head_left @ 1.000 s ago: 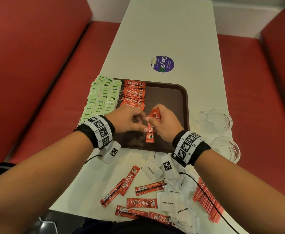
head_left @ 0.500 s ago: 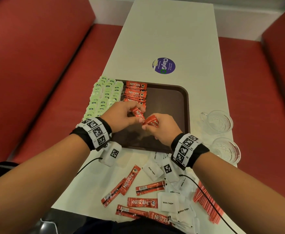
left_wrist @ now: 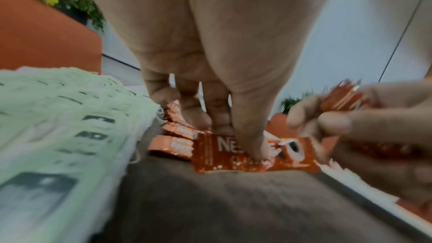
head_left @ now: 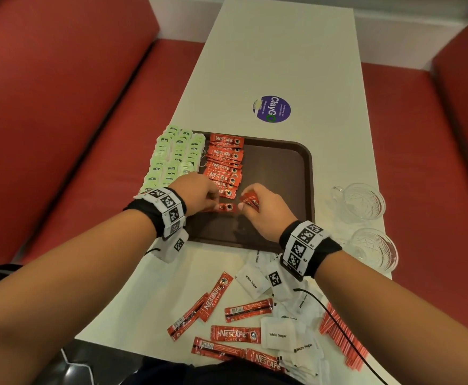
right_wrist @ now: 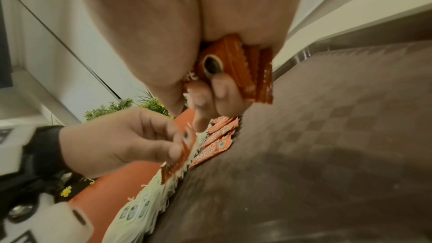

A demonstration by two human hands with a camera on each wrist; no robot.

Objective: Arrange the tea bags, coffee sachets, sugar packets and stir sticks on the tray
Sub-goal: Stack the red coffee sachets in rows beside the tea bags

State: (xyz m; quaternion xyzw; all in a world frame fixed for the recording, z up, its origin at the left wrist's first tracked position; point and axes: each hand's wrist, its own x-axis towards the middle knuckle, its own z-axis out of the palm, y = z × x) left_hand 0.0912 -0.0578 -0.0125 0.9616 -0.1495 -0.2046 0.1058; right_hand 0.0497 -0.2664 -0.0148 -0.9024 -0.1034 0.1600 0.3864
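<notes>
A long white table [head_left: 277, 65] runs up the middle of the head view between red bench seats [head_left: 60, 107], its near edge cut off by the person's body at the bottom of the frame. The dark brown tray [head_left: 280, 173] with rounded corners and a checkered texture lies at centre; its right half is bare, its near left corner hidden under the left wrist. Pale green tea bags [head_left: 171, 157] in overlapping rows cover its left edge, and beside them runs a column of red foil coffee sachets [head_left: 226, 165]. The left hand [head_left: 196, 194] pinches one sachet [head_left: 225, 207] at the column's near end, thumb pressing its face. The right hand [head_left: 263, 208], just right of it, grips a small bundle of sachets [head_left: 251, 201], mostly hidden in the fist. Loose sachets [head_left: 235, 333], white sugar packets [head_left: 278, 334] and red stir sticks [head_left: 341, 337] lie at lower right, partly covered by the right forearm. Two cut-glass cups [head_left: 359, 202] stand at the table's right edge
</notes>
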